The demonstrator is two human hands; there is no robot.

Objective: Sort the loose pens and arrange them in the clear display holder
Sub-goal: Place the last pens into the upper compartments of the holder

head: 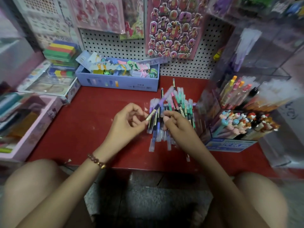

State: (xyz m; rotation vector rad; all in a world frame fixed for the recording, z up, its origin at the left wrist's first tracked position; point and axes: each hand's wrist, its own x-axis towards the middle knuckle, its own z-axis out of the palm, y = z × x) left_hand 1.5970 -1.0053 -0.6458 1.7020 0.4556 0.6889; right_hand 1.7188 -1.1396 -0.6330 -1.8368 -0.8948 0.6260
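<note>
Over red tabletop, left of centre: pinches near end of slanting purple pen between thumb and forefinger of left hand. Just right: curls right hand against a bundle within the loose pens; cannot tell whether it grips any. Far right, just beside the pile: clear display holder, compartments partly filled.

Display holder blurred, cut by right edge; labels on pens unreadable.
</note>
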